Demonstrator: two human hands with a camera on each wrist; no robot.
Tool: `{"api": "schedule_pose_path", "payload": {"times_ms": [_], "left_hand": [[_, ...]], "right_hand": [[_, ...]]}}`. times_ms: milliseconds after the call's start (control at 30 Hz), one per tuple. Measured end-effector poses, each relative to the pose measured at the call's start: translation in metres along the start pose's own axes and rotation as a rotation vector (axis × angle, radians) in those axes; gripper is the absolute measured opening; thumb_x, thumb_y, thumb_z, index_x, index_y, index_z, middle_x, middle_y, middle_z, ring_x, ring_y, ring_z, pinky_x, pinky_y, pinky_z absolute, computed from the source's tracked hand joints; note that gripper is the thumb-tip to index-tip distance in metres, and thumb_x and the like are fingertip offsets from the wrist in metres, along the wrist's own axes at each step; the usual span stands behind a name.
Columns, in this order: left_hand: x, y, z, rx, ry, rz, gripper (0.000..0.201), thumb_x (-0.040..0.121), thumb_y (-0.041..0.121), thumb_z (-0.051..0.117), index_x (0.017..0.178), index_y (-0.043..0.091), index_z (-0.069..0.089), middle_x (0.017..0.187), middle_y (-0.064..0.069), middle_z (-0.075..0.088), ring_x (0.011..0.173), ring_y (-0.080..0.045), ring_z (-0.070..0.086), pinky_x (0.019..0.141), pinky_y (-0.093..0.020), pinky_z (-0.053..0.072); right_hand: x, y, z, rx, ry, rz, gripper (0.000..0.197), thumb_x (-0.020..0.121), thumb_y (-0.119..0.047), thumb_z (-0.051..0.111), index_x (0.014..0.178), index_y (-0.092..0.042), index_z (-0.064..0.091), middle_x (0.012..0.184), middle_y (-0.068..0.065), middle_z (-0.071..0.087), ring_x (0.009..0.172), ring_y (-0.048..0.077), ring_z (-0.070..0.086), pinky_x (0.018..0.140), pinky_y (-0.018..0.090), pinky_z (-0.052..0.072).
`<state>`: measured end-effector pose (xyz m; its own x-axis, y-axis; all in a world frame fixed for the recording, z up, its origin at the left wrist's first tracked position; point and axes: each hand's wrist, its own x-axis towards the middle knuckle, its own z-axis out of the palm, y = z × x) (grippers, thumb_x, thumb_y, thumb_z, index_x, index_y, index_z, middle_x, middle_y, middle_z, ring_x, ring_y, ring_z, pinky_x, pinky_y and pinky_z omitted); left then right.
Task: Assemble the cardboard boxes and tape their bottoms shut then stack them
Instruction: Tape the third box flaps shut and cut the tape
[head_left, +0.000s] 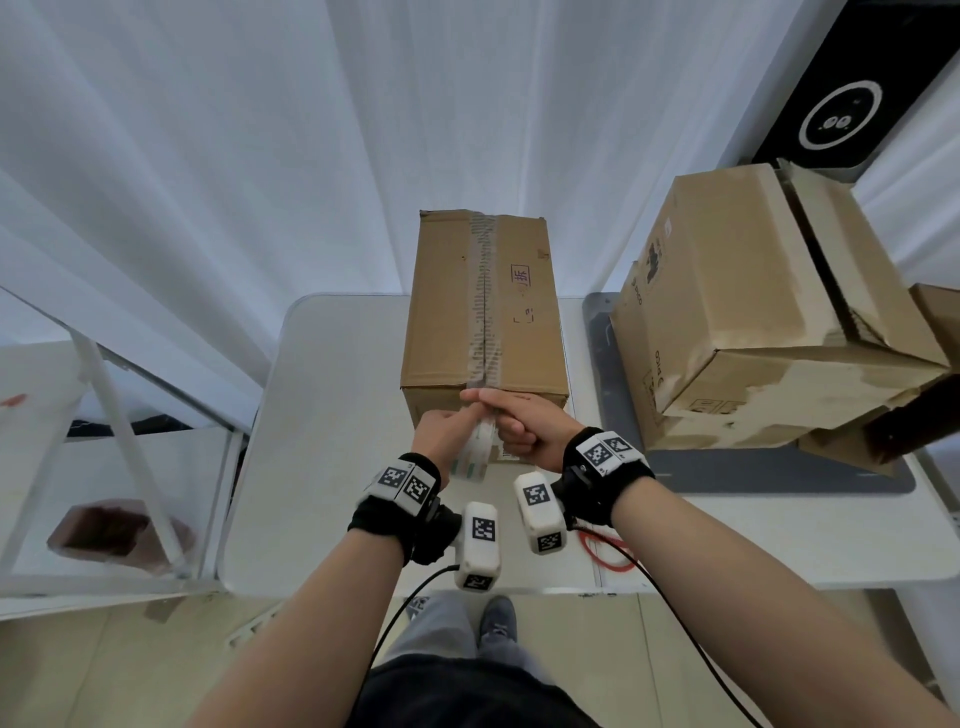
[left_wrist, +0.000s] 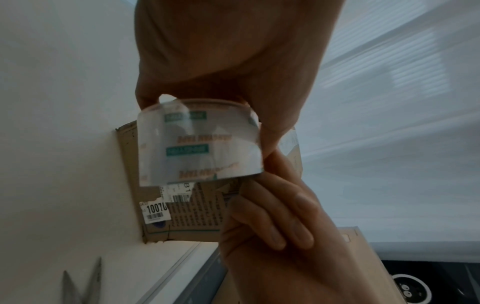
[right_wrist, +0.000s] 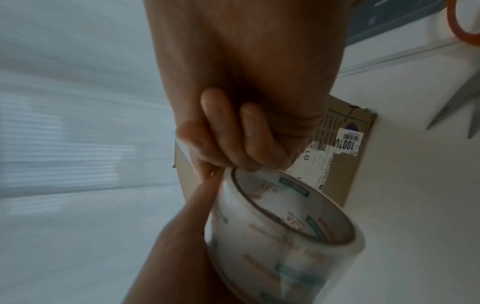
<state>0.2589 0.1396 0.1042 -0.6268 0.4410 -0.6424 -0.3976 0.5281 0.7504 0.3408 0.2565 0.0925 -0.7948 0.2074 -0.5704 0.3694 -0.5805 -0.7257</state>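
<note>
A closed cardboard box (head_left: 483, 312) stands on the white table (head_left: 322, 441), with clear tape running along its top seam. My left hand (head_left: 441, 436) grips a roll of clear printed tape (head_left: 470, 457) just below the box's near top edge. The roll (left_wrist: 200, 142) fills the left wrist view, held from above by my left hand (left_wrist: 221, 61). My right hand (head_left: 519, 421) has its fingers curled and pinches the tape strip (head_left: 485, 415) at the box's near edge, touching the left hand. In the right wrist view its fingers (right_wrist: 233, 133) meet the roll (right_wrist: 280, 232).
Taped boxes (head_left: 753, 312) are stacked on a grey mat (head_left: 779, 467) at the right. Scissors (left_wrist: 83, 283) with orange handles (head_left: 605, 553) lie on the table near its front edge. A black device (head_left: 857, 88) stands behind the stack. White curtains hang at the back.
</note>
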Motion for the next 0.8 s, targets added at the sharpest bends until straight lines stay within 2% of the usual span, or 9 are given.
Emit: {"api": "schedule_pose_path", "payload": {"times_ms": [133,200,300,400,467,567,700,800], "left_hand": [[0.003,-0.004,-0.004,0.026,-0.025,-0.009,0.03,0.084,0.039,0.072,0.09,0.009,0.072,0.08,-0.004,0.068,0.076,-0.02,0.06,0.064,-0.029,0.042],[0.009,-0.013,-0.006,0.055,-0.012,0.01,0.026,0.083,0.032,0.072,0.098,0.011,0.073,0.091,-0.006,0.073,0.086,-0.024,0.065,0.072,-0.032,0.049],[0.01,-0.029,-0.008,0.083,0.052,-0.046,0.026,0.083,0.03,0.07,0.104,0.014,0.07,0.096,-0.007,0.072,0.081,-0.021,0.065,0.064,-0.027,0.047],[0.012,-0.04,-0.011,0.077,0.067,-0.081,0.025,0.084,0.031,0.069,0.101,0.013,0.069,0.089,-0.006,0.07,0.078,-0.021,0.065,0.063,-0.026,0.046],[0.013,-0.042,-0.014,0.068,0.077,-0.08,0.019,0.085,0.031,0.069,0.093,0.014,0.067,0.084,-0.005,0.069,0.075,-0.02,0.063,0.061,-0.025,0.044],[0.016,-0.045,-0.019,0.054,0.091,-0.071,0.016,0.087,0.03,0.069,0.082,0.016,0.063,0.081,-0.003,0.067,0.073,-0.019,0.062,0.058,-0.025,0.043],[0.02,-0.051,-0.024,0.052,0.102,-0.089,0.021,0.085,0.033,0.07,0.081,0.013,0.064,0.083,-0.008,0.068,0.072,-0.021,0.062,0.058,-0.025,0.044],[0.021,-0.056,-0.025,0.048,0.103,-0.108,0.026,0.085,0.035,0.071,0.087,0.01,0.066,0.085,-0.008,0.068,0.073,-0.021,0.063,0.058,-0.025,0.043]], "right_hand": [[0.0,0.004,0.003,0.002,0.035,0.011,0.031,0.102,-0.026,0.051,0.123,-0.012,0.068,0.043,-0.005,0.033,0.036,0.007,0.022,0.035,0.019,0.019],[0.001,0.003,0.004,0.007,0.049,0.011,0.029,0.101,-0.026,0.052,0.122,-0.014,0.069,0.043,-0.006,0.033,0.036,0.007,0.021,0.035,0.018,0.018],[0.003,0.002,0.005,0.026,0.06,0.008,0.031,0.1,-0.025,0.053,0.124,-0.012,0.067,0.044,-0.006,0.033,0.036,0.006,0.02,0.036,0.019,0.018],[0.004,0.006,0.005,0.053,0.065,-0.001,0.033,0.099,-0.028,0.056,0.124,-0.011,0.067,0.045,-0.005,0.033,0.038,0.007,0.02,0.039,0.02,0.018],[0.005,0.009,0.006,0.077,0.064,-0.002,0.033,0.098,-0.034,0.059,0.121,-0.012,0.069,0.046,-0.006,0.034,0.039,0.007,0.021,0.043,0.02,0.017],[0.005,0.012,0.007,0.113,0.083,0.006,0.035,0.097,-0.032,0.061,0.123,-0.009,0.067,0.044,-0.007,0.037,0.037,0.005,0.024,0.041,0.018,0.019],[0.006,0.015,0.007,0.126,0.113,0.021,0.035,0.094,-0.025,0.067,0.122,-0.005,0.067,0.046,-0.007,0.041,0.036,0.004,0.027,0.039,0.016,0.024],[0.007,0.023,0.006,0.097,0.167,0.025,0.033,0.093,-0.026,0.068,0.119,-0.005,0.07,0.049,-0.006,0.041,0.037,0.004,0.027,0.039,0.014,0.025]]}}
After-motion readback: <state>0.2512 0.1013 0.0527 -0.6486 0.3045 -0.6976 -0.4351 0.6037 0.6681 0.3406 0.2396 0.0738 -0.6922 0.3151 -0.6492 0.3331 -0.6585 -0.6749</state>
